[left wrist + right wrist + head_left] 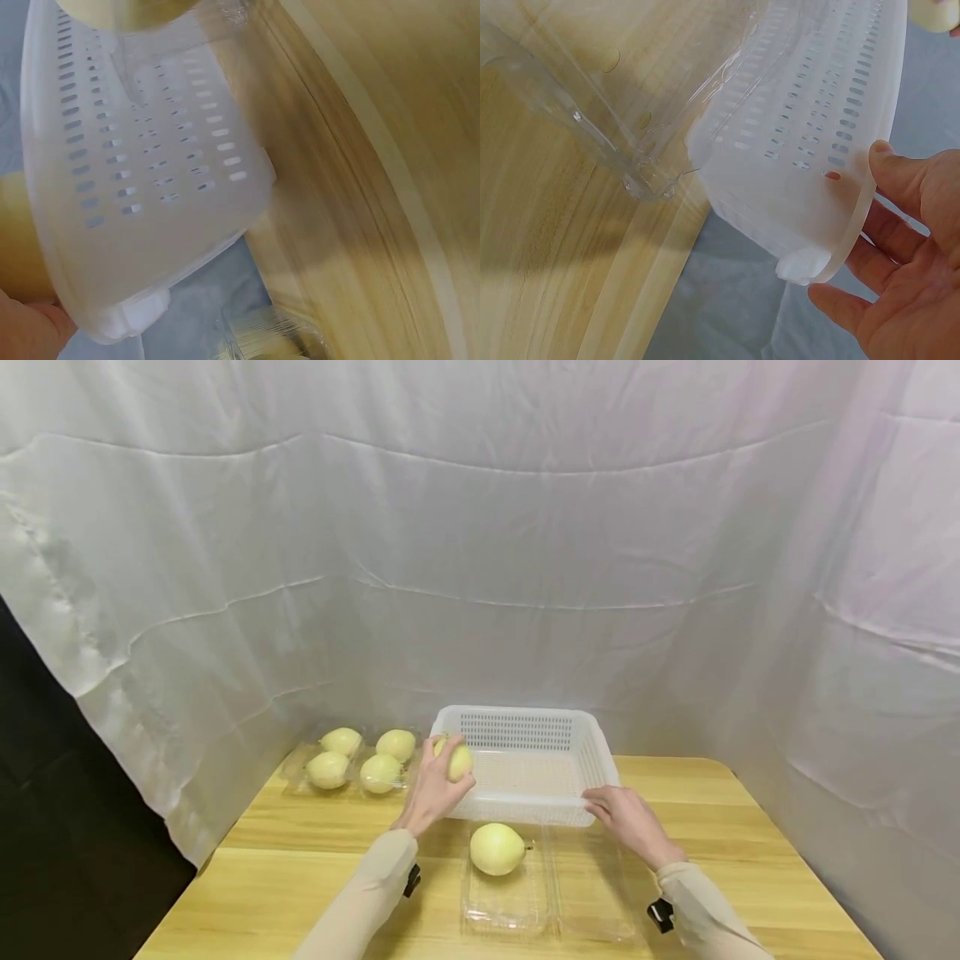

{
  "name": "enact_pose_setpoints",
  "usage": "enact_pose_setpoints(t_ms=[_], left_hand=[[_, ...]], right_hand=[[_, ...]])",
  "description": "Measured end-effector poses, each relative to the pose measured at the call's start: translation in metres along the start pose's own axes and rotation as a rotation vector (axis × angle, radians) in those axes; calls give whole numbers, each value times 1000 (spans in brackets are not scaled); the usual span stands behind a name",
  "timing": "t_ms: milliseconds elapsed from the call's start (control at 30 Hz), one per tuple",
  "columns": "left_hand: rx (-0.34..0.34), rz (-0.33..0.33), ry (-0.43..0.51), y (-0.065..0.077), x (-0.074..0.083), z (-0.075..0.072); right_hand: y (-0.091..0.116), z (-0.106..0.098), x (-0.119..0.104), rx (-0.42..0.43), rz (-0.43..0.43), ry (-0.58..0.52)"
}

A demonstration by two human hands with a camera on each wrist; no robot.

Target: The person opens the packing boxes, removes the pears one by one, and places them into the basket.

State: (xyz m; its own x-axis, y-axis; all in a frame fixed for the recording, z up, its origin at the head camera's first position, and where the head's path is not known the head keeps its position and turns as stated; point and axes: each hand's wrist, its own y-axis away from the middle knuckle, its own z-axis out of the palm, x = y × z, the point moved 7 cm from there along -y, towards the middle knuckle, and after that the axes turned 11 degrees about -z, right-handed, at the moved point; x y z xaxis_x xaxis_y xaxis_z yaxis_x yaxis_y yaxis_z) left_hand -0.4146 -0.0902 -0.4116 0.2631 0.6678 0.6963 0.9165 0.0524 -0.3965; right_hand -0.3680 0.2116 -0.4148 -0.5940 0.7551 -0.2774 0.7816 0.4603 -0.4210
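My left hand [437,785] grips a yellow pear [459,762] above the left side of a white plastic basket [498,807]. The left wrist view has that pear [21,244] at its left edge, beside the basket's rim. My right hand [628,817] holds the basket's front right corner; in the right wrist view its thumb and fingers [900,176] pinch the rim. In front of the basket lies an opened clear plastic clamshell box [506,910], with one pear [497,849] in its left half. No pears show inside the basket.
Two pairs of pears [327,771] [381,774] sit in clear plastic boxes at the table's back left. The wooden table [300,860] ends at grey curtains [525,543] behind and at the right. A dark area [67,827] lies beyond the left edge.
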Motion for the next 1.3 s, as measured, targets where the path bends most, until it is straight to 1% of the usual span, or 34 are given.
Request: enact_pose_setpoints(t_ms=[133, 300, 433, 533, 600, 733, 833, 967, 1133, 1300], left_hand=[[-15, 53, -66, -3, 3, 7], [-54, 121, -190, -6, 6, 16], [-102, 133, -237, -7, 8, 21], [-134, 116, -256, -10, 8, 24], [-159, 92, -265, -12, 7, 26], [-237, 39, -280, -16, 4, 31], [-303, 11, -296, -19, 3, 36], [-364, -13, -314, -24, 3, 40], [-435, -61, -351, -27, 3, 46], [-529, -94, -391, -27, 3, 51]], right_hand=[[0, 0, 0, 14, -8, -1], [0, 0, -1, 18, -25, 7], [0, 0, -1, 14, -21, 2], [0, 0, 1, 9, -14, -2], [0, 1, 2, 4, -9, -3], [0, 2, 3, -6, -2, -3], [1, 2, 3, -9, -1, -4], [0, 0, 1, -7, 8, -2], [0, 0, 0, -16, 7, -4], [-1, 2, 0, -11, 5, -5]])
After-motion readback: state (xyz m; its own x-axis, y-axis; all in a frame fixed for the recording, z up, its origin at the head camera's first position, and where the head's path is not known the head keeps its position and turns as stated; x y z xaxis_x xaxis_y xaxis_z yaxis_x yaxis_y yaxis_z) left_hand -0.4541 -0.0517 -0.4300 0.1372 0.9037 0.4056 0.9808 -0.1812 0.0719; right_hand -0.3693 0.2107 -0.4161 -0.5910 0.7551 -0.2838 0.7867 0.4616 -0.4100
